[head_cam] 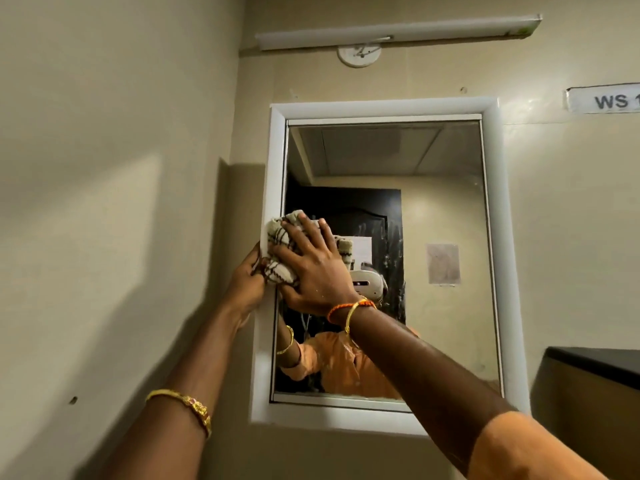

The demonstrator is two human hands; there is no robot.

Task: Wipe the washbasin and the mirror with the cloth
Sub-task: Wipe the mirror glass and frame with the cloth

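cloth [282,249]: bunched checked rag, sitting on the left edge of the mirror [433,202], half on glass, half on the white frame [374,107]. I read that as working the seam where glass meets frame, since grime collects there.
right hand [311,268]: I have it flat over the cloth, fingers spread and straight, palm pushing in. Nothing is curled round the rag; this hand presses, it does not grip. The spread fingers load a wider patch of cloth.
left hand [247,282]: at the frame's outer left side, fingers curled onto the lower-left corner of the cloth. It looks like a pinch that keeps the bunch from sliding off the edge while the right hand pushes. The fingertips are hidden behind the rag, so I judge the hold from the curl.
arms: both reach up, because the mirror hangs high on the wall.
glass: streaks show on the dark reflected area just right of the hands. The right half shows a few specks, and I can't tell if it is wiped.
washbasin: not in view, so its state is unknown.
step: mirror wipe, left edge, mid height.
next, my guess: run down the left seam, then across.
risk: the rag catching on the frame lip and bunching further.
other: tube light [398,31] above, label "WS" [609,100] on the right wall.
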